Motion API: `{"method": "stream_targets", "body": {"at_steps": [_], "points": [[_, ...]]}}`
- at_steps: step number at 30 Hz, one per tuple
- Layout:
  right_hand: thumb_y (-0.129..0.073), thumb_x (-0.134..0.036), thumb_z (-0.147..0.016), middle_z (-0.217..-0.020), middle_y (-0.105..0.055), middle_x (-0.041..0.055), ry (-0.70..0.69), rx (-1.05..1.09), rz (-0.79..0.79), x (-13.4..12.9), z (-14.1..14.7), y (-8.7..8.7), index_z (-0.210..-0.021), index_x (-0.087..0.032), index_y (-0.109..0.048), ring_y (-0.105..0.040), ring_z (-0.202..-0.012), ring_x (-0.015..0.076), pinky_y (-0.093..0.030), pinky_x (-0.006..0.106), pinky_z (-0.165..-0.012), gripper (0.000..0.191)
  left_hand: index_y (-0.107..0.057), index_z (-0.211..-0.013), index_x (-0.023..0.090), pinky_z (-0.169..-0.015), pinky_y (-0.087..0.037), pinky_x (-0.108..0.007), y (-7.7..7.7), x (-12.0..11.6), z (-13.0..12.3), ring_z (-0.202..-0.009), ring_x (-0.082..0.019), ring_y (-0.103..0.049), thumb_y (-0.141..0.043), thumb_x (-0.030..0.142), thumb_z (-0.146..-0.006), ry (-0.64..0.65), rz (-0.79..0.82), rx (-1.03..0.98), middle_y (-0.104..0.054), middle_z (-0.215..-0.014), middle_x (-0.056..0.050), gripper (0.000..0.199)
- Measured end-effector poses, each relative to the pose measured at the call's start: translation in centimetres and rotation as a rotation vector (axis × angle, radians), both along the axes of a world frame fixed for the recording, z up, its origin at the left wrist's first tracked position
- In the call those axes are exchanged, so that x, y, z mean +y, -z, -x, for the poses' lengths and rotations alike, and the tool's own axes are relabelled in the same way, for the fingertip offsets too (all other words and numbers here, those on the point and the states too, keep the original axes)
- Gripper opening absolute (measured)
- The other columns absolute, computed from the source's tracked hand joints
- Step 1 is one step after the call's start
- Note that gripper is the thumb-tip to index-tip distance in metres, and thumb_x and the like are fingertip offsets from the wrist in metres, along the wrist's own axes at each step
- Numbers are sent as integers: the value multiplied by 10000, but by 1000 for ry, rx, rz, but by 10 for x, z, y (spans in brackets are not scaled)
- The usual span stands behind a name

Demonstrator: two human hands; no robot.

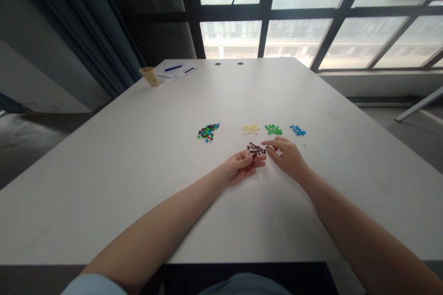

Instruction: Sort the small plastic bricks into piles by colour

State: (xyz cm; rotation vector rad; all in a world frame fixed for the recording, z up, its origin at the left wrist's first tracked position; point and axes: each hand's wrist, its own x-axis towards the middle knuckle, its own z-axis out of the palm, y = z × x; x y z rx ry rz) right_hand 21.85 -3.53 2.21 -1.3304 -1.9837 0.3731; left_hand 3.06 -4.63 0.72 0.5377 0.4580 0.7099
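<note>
A small pile of dark brown toy bricks (256, 148) lies on the white table in front of me. My left hand (242, 166) is at the near side of this pile, palm partly upward, with thumb and fingers closed on a dark brown brick (254, 155). From the right, my right hand (285, 154) reaches to the pile's edge. Its index finger and thumb are apart, with no brick visible between them. Beyond the hands lie separate groups of pale yellow bricks (251, 129), green bricks (273, 129) and blue bricks (298, 130).
Farther left is a mixed heap of coloured bricks (208, 132). A tan paper cup (150, 76) stands at the table's far left edge, beside papers (169, 73) with a blue pen (173, 68) on them. Two dark round fittings are set into the table's far end, before the windows.
</note>
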Motion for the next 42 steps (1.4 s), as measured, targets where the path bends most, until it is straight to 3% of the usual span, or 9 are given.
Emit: {"method": "stream_targets", "body": {"at_steps": [10,17,22,27,32,37,40,42], "points": [[-481,-214,-796,-640,-522,20,-3,-25,-20,0,0,0,-897,-189,-691,-498,-669,149,-399,276,-653,235,-447,-709,154,-607,-453,-185,4,3,2,-689,-136,-664,-719,189,-653,60,-19,62,-699,-754,-51,279],[-484,-210,-796,-656,-534,23,-17,-24,-15,-1,-1,-1,-900,-200,-687,-502,-684,152,-396,279,-656,229,-542,-977,193,-617,-455,-210,1,5,6,-690,-142,-661,-684,222,-697,38,-68,72,-706,-830,-51,315],[-484,-215,-800,-675,-548,28,-18,-25,3,-3,0,-3,-906,-191,-688,-502,-686,152,-398,281,-659,232,-571,-960,204,-635,-444,-214,1,4,7,-649,-114,-643,-741,308,-635,24,-145,69,-682,-761,-12,381],[-480,-225,-804,-668,-540,26,-15,-13,-12,-4,0,-4,-910,-186,-688,-504,-682,149,-398,277,-658,237,-607,-872,170,-664,-460,-244,2,2,4,-624,-110,-620,-807,251,-529,53,-291,71,-659,-674,-3,405],[-477,-215,-801,-645,-523,23,-12,-3,-47,-3,0,-5,-891,-185,-686,-496,-663,147,-400,273,-640,230,-607,-882,163,-689,-476,-283,3,2,4,-618,-130,-627,-793,208,-548,98,-419,150,-654,-659,-12,385],[-467,-222,-805,-646,-527,27,-17,38,-87,-5,1,-8,-880,-191,-684,-494,-647,144,-408,276,-622,232,-620,-891,161,-692,-475,-287,3,2,5,-621,-135,-625,-790,243,-553,131,-436,161,-633,-631,-4,387],[-479,-247,-805,-603,-501,15,-71,109,-175,-11,1,-15,-841,-200,-686,-478,-606,135,-412,282,-616,215,-635,-906,164,-691,-467,-291,6,3,5,-618,-137,-620,-795,273,-543,106,-432,197,-645,-656,-19,411],[-512,-266,-795,-586,-491,5,-191,110,-192,-14,2,-20,-847,-210,-687,-469,-588,128,-408,279,-607,190,-647,-913,167,-687,-457,-288,7,6,6,-624,-137,-615,-793,306,-541,76,-446,215,-652,-668,-27,422]]}}
